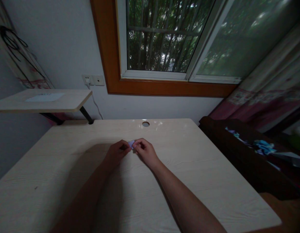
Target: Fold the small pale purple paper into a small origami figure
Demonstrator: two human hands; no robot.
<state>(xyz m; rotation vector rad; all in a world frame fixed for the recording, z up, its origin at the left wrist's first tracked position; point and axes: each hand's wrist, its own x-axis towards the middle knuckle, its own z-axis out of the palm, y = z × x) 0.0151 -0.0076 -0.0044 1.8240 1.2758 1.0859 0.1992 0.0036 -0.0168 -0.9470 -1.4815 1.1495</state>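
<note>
Between my fingertips is a small pale-lilac piece (pixel 131 143), which looks like folded paper. My left hand (pixel 118 151) pinches its left side between thumb and fingers. On the other side, my right hand (pixel 145 149) grips the right edge in the same way. The fingers cover much of the piece, so its full shape is hidden. Both hands are close together over the middle of the light wooden desk (pixel 188 155), and the left arm casts a shadow on it.
A raised shelf (pixel 79 95) on black posts stands at the back left, with a white sheet (pixel 45 97) on it. A round cable hole (pixel 145 124) lies beyond my hands. Dark furniture (pixel 227 155) with blue cloth (pixel 263 147) stands right. Wall sockets (pixel 93 80) and a window are behind.
</note>
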